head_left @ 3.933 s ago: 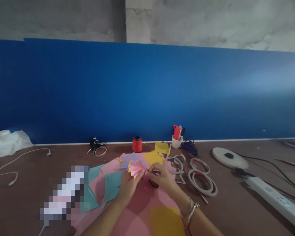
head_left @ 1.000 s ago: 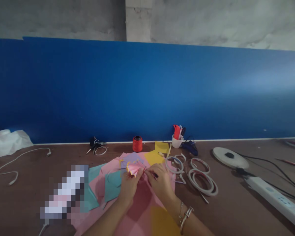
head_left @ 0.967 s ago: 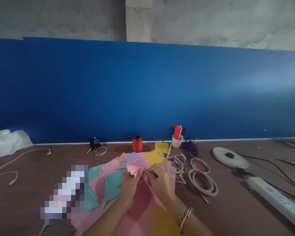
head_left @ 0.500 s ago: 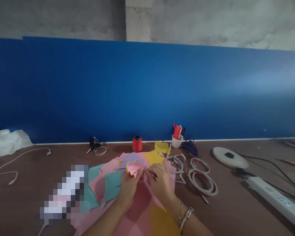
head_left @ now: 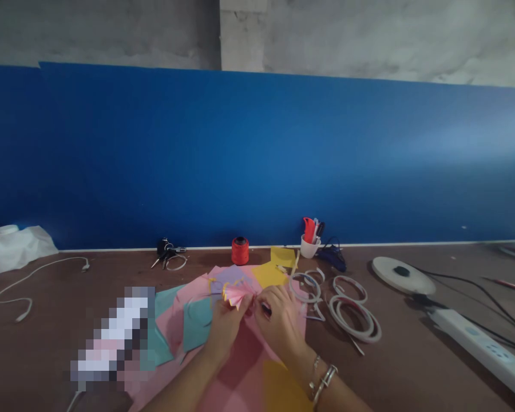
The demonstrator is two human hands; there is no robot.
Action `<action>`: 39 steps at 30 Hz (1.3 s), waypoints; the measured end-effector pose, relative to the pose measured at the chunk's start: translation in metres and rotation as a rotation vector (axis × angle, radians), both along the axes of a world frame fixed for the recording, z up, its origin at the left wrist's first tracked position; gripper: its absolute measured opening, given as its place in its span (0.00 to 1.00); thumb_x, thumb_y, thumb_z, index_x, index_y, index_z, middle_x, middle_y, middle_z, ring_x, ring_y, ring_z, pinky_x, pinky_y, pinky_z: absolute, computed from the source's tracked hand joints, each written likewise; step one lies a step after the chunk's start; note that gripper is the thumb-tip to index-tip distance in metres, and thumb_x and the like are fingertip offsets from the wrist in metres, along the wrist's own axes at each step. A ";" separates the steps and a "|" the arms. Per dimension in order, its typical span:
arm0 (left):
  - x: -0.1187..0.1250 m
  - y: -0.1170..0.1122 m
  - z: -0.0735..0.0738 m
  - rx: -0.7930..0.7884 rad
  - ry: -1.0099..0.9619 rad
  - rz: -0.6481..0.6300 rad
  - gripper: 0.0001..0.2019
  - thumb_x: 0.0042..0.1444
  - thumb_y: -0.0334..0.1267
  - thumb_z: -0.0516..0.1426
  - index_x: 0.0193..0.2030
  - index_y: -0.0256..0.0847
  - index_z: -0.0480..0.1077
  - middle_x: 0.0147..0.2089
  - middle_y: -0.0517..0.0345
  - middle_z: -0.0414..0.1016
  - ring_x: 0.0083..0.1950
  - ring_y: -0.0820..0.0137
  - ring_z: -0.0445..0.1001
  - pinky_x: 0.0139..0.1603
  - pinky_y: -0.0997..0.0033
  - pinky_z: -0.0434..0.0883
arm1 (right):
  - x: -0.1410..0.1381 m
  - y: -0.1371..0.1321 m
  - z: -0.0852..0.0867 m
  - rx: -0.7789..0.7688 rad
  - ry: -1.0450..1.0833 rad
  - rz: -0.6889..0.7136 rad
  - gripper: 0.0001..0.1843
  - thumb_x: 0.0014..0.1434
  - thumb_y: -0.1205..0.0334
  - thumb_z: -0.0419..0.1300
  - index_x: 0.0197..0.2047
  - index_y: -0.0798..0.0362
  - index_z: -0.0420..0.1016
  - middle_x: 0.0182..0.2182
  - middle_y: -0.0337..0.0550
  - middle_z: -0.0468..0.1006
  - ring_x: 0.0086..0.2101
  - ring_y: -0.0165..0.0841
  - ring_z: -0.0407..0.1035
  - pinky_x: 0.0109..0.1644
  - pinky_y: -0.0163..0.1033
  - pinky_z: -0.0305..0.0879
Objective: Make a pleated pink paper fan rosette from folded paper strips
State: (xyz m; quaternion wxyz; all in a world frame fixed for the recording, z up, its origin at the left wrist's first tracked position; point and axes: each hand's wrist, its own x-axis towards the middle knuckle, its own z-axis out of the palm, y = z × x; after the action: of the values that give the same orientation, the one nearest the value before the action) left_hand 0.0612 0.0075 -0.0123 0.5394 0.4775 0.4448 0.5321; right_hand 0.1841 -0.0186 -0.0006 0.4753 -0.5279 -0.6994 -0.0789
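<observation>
A small pleated pink paper fan with yellowish edges is held up over a spread of coloured paper sheets. My left hand pinches the fan from below at its folded end. My right hand is closed beside the fan's right end, its fingers pinched on it; something dark shows between the fingers, too small to name. Bangles sit on my right wrist.
Tape rolls lie right of the paper. An orange thread spool, a white cup with pens, keys and a white cable line the back. A white disc and a power strip lie right.
Since 3.9 s ago my right hand has closed in toward the fan, and the dark ring it held is mostly hidden. In the last second both hands shifted only slightly.
</observation>
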 end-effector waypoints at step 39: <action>0.001 -0.003 0.010 -0.041 0.023 0.036 0.17 0.40 0.50 0.64 0.19 0.36 0.71 0.17 0.60 0.69 0.21 0.73 0.64 0.24 0.75 0.60 | 0.004 0.003 0.001 0.007 0.039 0.087 0.08 0.54 0.71 0.56 0.25 0.51 0.69 0.24 0.40 0.74 0.28 0.33 0.66 0.37 0.40 0.58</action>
State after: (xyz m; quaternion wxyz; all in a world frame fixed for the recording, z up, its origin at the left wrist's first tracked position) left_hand 0.0621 0.0044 -0.0023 0.5343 0.4644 0.4704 0.5268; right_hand 0.1880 -0.0158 0.0002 0.4935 -0.4966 -0.7122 -0.0501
